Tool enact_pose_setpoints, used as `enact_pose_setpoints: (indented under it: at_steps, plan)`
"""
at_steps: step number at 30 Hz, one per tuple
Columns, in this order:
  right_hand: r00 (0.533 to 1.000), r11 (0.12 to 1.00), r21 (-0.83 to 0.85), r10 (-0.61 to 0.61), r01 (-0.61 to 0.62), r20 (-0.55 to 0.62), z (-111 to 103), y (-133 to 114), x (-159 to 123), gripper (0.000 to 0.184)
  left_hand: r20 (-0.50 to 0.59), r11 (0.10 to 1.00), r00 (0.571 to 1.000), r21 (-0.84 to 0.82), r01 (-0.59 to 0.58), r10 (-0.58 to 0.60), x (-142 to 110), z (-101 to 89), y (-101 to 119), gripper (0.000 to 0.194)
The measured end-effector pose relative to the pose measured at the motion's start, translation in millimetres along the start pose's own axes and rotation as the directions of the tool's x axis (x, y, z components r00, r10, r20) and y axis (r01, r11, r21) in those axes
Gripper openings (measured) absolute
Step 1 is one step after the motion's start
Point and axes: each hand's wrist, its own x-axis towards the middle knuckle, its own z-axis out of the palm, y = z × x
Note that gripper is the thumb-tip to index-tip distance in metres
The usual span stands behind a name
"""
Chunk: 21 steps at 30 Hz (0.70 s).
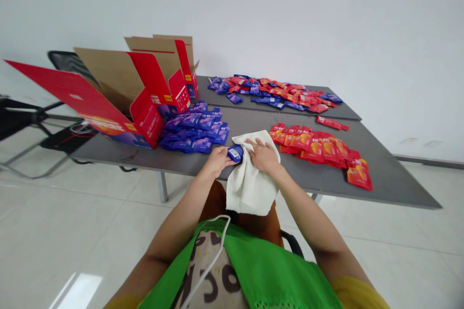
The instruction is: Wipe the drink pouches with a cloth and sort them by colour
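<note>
Between the fingers of my left hand (218, 160) is a small blue packet (235, 153), its printed label facing up. My right hand (264, 155) grips a cream cloth (250, 188), which touches the packet's right side and hangs over the table's front edge. Left of my hands lies a heap of blue packets (197, 130) in overlapping rows. To the right, red packets (315, 146) overlap in a slanting row, and one red packet (358, 174) lies at its near end.
Open red cardboard boxes (148, 116) stand along the table's left side. A mixed pile of red and blue packets (275, 91) covers part of the back. One red packet (332, 123) lies apart on the grey table (391, 178). A black chair (21, 120) stands at left.
</note>
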Motion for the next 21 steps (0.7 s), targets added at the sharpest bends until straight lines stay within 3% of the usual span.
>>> enact_pose_setpoints:
  at_steps: [3,5,8,11,14,18,19,21]
  plan:
    - [0.996,0.995,-0.059,0.073,-0.077,-0.06,-5.4,2.1,4.4,0.046,-0.015,1.0,1.0,0.022,0.017,-0.017,-0.8,0.8,2.2,0.015]
    - [0.996,0.996,-0.067,0.048,-0.053,-0.074,-6.5,-1.5,3.3,0.046,-0.034,0.999,0.999,0.035,0.023,-0.022,-2.0,2.4,3.8,0.017]
    - [0.99,0.994,-0.009,-0.113,0.113,-0.083,-3.2,-13.2,-4.2,0.046,-0.054,0.999,0.998,0.023,0.027,-0.026,-4.7,6.3,5.1,0.016]
    - [0.94,0.94,0.106,-0.308,0.324,-0.146,3.3,-26.8,-16.3,0.046,-0.1,0.999,0.995,-0.036,0.003,-0.007,-6.2,9.9,4.5,0.014]
    - [0.89,0.877,0.174,-0.416,0.447,-0.19,6.8,-33.1,-30.0,0.044,-0.099,0.994,0.995,-0.105,-0.011,0.0,-4.1,9.6,4.2,0.011]
    - [0.816,0.803,0.15,-0.564,0.577,-0.123,0.0,-26.7,-47.3,0.043,0.018,0.994,0.996,-0.06,0.093,-0.092,0.9,3.2,7.8,0.015]
    - [0.812,0.802,0.129,-0.576,0.583,-0.089,-3.7,-23.5,-50.4,0.045,0.04,0.992,0.992,-0.045,0.118,-0.117,2.0,1.5,9.1,0.018]
    - [0.86,0.857,0.069,-0.51,0.51,-0.022,-11.7,-16.4,-54.1,0.045,0.065,0.988,0.987,-0.033,0.148,-0.145,3.3,-1.2,11.4,0.022]
